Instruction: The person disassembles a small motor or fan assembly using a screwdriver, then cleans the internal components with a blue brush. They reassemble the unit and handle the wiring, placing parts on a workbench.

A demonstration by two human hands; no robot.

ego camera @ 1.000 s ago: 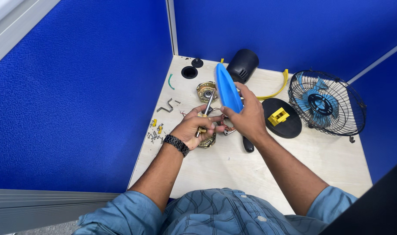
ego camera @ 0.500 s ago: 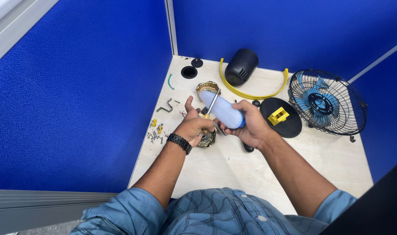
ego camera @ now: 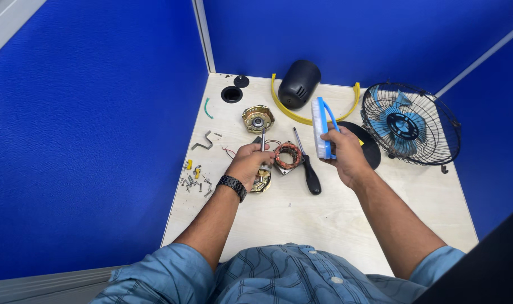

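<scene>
My left hand (ego camera: 249, 163) is closed around a small motor rotor with a thin metal shaft (ego camera: 263, 139) sticking up from the fist, low over the desk. A black watch sits on that wrist. My right hand (ego camera: 346, 155) holds a blue and white brush (ego camera: 321, 127) upright, lifted off to the right of the rotor. Between the hands lie a stator with copper windings (ego camera: 288, 156) and a black-handled screwdriver (ego camera: 307, 163). A brass-coloured motor end plate (ego camera: 262, 181) lies just under my left hand.
On the pale desk (ego camera: 324, 219): a second end plate (ego camera: 258, 118), a black motor housing (ego camera: 299, 83), a yellow ring (ego camera: 281, 107), a black round base (ego camera: 369, 147), a caged blue fan (ego camera: 409, 124), metal brackets (ego camera: 204, 141), and several screws (ego camera: 193, 179). Blue partitions enclose three sides.
My right hand has drawn the brush away from the rotor, to the right, and turned it upright. The stator and screwdriver beneath are now uncovered. My left hand stays put.
</scene>
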